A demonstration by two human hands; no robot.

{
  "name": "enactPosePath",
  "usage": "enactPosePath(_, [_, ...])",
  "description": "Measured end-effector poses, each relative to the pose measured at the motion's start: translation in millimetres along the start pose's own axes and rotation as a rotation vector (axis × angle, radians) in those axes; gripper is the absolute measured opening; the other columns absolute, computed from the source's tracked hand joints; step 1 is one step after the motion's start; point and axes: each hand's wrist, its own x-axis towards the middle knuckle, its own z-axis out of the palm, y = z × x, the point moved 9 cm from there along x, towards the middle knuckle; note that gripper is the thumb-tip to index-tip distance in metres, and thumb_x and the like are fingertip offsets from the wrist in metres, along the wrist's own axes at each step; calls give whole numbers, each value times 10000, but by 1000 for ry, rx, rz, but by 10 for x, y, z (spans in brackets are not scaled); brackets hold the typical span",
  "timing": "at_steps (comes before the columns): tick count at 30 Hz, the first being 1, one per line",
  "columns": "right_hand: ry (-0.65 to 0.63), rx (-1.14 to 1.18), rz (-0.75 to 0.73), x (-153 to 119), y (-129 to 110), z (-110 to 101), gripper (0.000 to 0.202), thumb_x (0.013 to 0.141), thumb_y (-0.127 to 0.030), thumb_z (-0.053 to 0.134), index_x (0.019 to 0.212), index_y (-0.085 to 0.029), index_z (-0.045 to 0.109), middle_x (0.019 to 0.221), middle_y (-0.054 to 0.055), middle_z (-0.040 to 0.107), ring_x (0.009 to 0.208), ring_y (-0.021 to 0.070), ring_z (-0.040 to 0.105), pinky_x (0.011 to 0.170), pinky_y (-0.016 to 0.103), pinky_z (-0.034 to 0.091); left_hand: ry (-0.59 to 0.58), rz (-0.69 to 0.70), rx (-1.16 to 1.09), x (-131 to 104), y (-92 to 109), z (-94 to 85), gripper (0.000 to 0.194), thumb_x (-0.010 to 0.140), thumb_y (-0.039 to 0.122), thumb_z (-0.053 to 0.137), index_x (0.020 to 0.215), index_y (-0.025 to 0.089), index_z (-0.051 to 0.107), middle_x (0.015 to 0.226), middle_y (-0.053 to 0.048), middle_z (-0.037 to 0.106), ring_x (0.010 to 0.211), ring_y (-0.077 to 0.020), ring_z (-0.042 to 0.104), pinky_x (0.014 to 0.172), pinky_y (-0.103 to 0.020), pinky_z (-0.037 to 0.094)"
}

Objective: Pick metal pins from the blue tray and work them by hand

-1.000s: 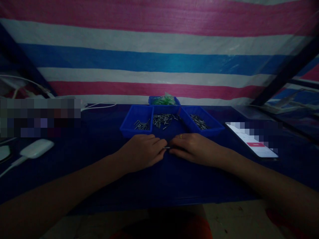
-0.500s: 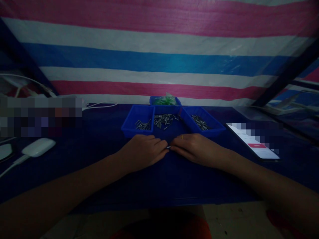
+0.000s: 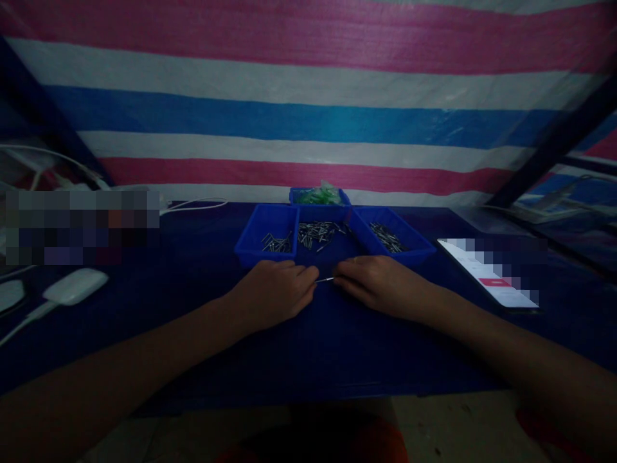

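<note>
A thin, shiny metal pin spans the gap between my two hands, low over the blue table. My left hand pinches its left end, fingers closed. At the other end are the closed fingertips of my right hand, with a ring on one finger. Just beyond the hands lies a loose pile of small metal pins. Similar pieces, some looking bent, sit in the left blue bin. More metal pins fill part of the right blue bin.
A third blue bin at the back holds green items in clear plastic. To the right lies a lit phone. A white charger with a cable rests on the left. Striped sheeting hangs behind the table.
My hands have drawn slightly apart, the left one moving left and the right one a little right. More of the metal pin now shows between them.
</note>
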Motion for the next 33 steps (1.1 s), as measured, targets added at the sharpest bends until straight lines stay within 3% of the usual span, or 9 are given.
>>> enactPosePath(33, [-20, 58, -25, -19, -40, 0, 49, 841, -217, 442, 819, -175, 454, 726, 5, 526, 617, 107, 494, 567, 222, 350, -3, 25, 10, -9, 3, 6, 46, 839, 220, 448, 813, 183, 454, 636, 31, 543, 592, -132, 538, 486, -223, 328])
